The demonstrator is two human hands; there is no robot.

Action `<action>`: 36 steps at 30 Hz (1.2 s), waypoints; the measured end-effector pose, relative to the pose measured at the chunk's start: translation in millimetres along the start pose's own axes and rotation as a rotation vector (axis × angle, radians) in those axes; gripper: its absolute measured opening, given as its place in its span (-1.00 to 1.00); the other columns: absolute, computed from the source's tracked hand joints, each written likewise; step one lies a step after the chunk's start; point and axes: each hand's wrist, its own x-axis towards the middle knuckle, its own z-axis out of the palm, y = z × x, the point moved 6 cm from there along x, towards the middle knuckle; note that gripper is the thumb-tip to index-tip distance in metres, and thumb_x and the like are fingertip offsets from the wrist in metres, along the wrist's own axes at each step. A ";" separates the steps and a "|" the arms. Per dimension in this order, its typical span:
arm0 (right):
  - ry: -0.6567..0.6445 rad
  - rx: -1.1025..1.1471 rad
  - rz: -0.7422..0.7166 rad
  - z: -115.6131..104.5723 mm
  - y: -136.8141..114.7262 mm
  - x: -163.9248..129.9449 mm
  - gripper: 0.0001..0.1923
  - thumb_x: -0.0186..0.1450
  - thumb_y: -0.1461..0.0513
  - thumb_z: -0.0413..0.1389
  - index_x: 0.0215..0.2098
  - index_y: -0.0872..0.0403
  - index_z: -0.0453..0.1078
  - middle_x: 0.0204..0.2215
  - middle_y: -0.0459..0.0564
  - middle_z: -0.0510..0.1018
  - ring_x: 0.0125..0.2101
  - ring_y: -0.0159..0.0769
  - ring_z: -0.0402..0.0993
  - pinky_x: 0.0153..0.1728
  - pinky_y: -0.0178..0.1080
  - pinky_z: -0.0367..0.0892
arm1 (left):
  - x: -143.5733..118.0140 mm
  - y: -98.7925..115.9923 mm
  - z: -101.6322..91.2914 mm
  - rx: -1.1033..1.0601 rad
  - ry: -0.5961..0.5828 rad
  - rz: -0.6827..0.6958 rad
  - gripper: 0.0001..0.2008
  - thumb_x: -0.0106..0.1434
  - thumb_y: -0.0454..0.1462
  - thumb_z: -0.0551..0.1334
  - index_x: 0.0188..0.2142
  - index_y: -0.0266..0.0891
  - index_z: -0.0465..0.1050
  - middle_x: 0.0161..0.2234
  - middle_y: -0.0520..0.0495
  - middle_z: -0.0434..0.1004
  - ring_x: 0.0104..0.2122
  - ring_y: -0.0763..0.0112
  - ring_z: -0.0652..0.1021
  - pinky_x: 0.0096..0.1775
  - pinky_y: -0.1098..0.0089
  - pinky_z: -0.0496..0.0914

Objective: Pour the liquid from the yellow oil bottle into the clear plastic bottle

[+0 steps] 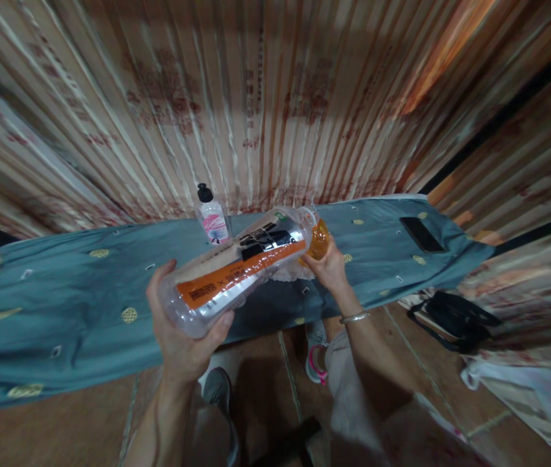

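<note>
i'm watching the left hand [178, 331] wrapping its fingers round the base of a big clear plastic bottle [236, 269] with an orange label, holding it tipped on its side so the neck is pointing at a small glass of amber liquid [319, 239]. the right hand [328, 269] is closing on that glass from below, just above the blue-grey cloth [61, 311] covering the table. a small pink-labelled bottle with a black cap [212, 217] is standing upright behind, and a dark phone [421, 235] is lying on the cloth to the right

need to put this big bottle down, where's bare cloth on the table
Bare teal cloth lies left of the left hand, and between the right hand and the black phone. Crowded in the middle: small pink-label bottle, large bottle.
</note>
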 end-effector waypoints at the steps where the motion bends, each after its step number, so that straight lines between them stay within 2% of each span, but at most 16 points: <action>1: 0.002 0.000 -0.002 0.0 0.4 0.0 -0.06 0.10 -0.28 0.41 0.23 0.09 0.40 0.03 0.26 0.73 0.03 0.19 0.71 0.08 0.15 0.59 | -0.1 -0.3 0.3 -0.004 -0.004 -0.006 -0.16 0.10 0.02 0.52 0.35 0.03 0.38 0.06 -0.18 0.51 -0.05 -0.05 0.62 0.08 -0.12 0.58; 7: 0.014 -0.001 0.005 0.0 2.2 0.2 -0.03 0.07 -0.30 0.42 0.23 0.09 0.42 0.00 0.26 0.74 0.00 0.20 0.72 0.05 0.15 0.60 | -1.1 -2.4 0.1 -0.004 0.005 -0.023 -0.15 0.09 0.03 0.52 0.34 0.03 0.39 0.12 -0.20 0.49 0.00 -0.08 0.59 0.11 -0.13 0.56; 12: 0.005 -0.006 0.030 1.3 2.6 0.5 -0.02 0.07 -0.27 0.43 0.25 0.11 0.39 0.02 0.29 0.73 0.03 0.23 0.71 0.07 0.19 0.60 | -1.5 -2.8 0.2 -0.022 -0.006 -0.003 -0.15 0.10 0.00 0.53 0.36 0.06 0.38 0.10 -0.17 0.49 -0.02 -0.03 0.59 0.11 -0.09 0.55; 17: 0.016 -0.005 0.016 1.2 3.6 0.2 -0.03 0.08 -0.26 0.42 0.24 0.12 0.40 0.01 0.30 0.74 0.00 0.24 0.72 0.05 0.19 0.60 | -1.1 -5.5 -0.8 -0.002 0.009 -0.028 -0.14 0.07 0.07 0.53 0.33 0.01 0.40 0.15 -0.21 0.48 0.03 -0.10 0.58 0.15 -0.15 0.53; 21: 0.016 -0.014 0.005 1.6 5.0 0.1 -0.05 0.09 -0.27 0.41 0.24 0.10 0.41 -0.01 0.27 0.75 -0.02 0.22 0.73 0.02 0.16 0.61 | -0.1 -5.1 -0.8 0.009 0.017 -0.059 -0.14 0.03 0.08 0.53 0.30 0.00 0.40 0.10 -0.21 0.50 -0.01 -0.09 0.60 0.13 -0.15 0.56; 25: 0.025 -0.018 -0.007 1.3 4.7 0.2 -0.03 0.09 -0.29 0.41 0.25 0.10 0.40 0.01 0.27 0.74 0.00 0.21 0.72 0.03 0.14 0.61 | 0.5 -3.8 0.2 -0.001 0.006 -0.044 -0.15 0.08 0.09 0.52 0.32 0.01 0.39 0.07 -0.19 0.51 -0.04 -0.04 0.61 0.07 -0.09 0.58; 29: 0.007 -0.007 0.010 1.7 4.8 0.4 -0.01 0.09 -0.29 0.40 0.26 0.12 0.39 0.02 0.29 0.74 0.00 0.23 0.72 0.05 0.16 0.61 | 0.2 -3.2 -0.5 -0.006 0.002 0.007 -0.11 0.07 0.08 0.53 0.34 -0.08 0.38 0.06 -0.19 0.51 -0.06 -0.01 0.61 0.07 -0.08 0.57; 36: 0.006 -0.002 0.027 0.9 2.4 0.1 -0.01 0.08 -0.28 0.41 0.26 0.12 0.39 0.01 0.29 0.74 0.01 0.24 0.72 0.04 0.17 0.61 | -1.2 -1.7 -0.5 -0.022 -0.007 -0.003 -0.15 0.11 0.02 0.53 0.36 0.05 0.38 0.12 -0.18 0.48 -0.01 -0.04 0.59 0.09 -0.07 0.56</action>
